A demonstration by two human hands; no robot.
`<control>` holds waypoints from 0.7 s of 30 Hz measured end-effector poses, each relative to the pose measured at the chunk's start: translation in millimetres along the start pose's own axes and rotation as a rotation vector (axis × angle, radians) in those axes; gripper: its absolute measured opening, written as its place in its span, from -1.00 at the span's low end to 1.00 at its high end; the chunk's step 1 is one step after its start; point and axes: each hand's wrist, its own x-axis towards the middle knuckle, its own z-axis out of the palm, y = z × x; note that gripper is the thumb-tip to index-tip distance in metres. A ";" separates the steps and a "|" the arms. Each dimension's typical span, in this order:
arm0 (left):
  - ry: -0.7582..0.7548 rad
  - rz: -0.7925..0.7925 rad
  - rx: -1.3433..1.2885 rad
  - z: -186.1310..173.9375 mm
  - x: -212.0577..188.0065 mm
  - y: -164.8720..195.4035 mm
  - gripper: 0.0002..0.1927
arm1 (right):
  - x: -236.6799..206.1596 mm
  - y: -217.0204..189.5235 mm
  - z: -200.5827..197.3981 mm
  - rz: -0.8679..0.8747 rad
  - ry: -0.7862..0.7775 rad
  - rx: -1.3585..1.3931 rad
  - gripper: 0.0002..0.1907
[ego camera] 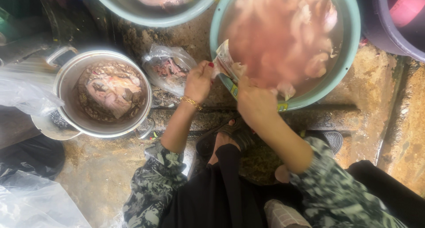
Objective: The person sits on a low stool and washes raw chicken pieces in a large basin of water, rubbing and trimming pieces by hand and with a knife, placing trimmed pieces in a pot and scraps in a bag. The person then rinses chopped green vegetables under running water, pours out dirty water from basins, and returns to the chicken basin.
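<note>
I am crouched over a wet, stained concrete floor [110,175], brown and rusty in patches, with a dark groove running across it just below the basins. Right ahead of me sits the biggest thing here, a pale green plastic basin [349,46] filled with cloudy pink water and pale pieces of raw meat [283,28]. A second green basin [146,15] lies further up to my left, cut off by the edge of view, with more pink meat in it. To the left of my arms stands a metal pot [66,84] with side handles, holding brownish and pink offal [110,90]. At the far right I can see part of a dark purple bucket [389,33]. Crumpled clear plastic sheeting [26,95] lies along the left edge. Between the pot and the large basin rests a small clear plastic bag [168,68] with reddish scraps inside.

Both my hands meet at the near rim of the large basin. My left hand [199,82], with a gold bracelet [191,102] on its wrist and red-painted nails, pinches a pale, floppy piece of meat [226,59] draped over the rim. My right hand [254,102] is closed on the same piece just beside it, its fingers at the water's edge. My patterned sleeves and dark sandals [230,133] show below.
</note>
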 end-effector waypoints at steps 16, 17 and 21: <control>0.086 -0.077 -0.258 -23.8 -4.7 -22.8 -0.72 | -4.2 21.3 -33.0 0.159 -0.240 0.267 -0.77; 0.088 -0.085 -0.199 -25.6 -2.8 -25.3 -0.71 | 9.8 19.7 -31.1 0.109 -0.095 0.352 -0.72; 0.126 -0.118 0.039 -28.4 -0.1 -32.0 -0.69 | 74.2 8.6 -8.1 -0.033 0.240 0.608 -0.61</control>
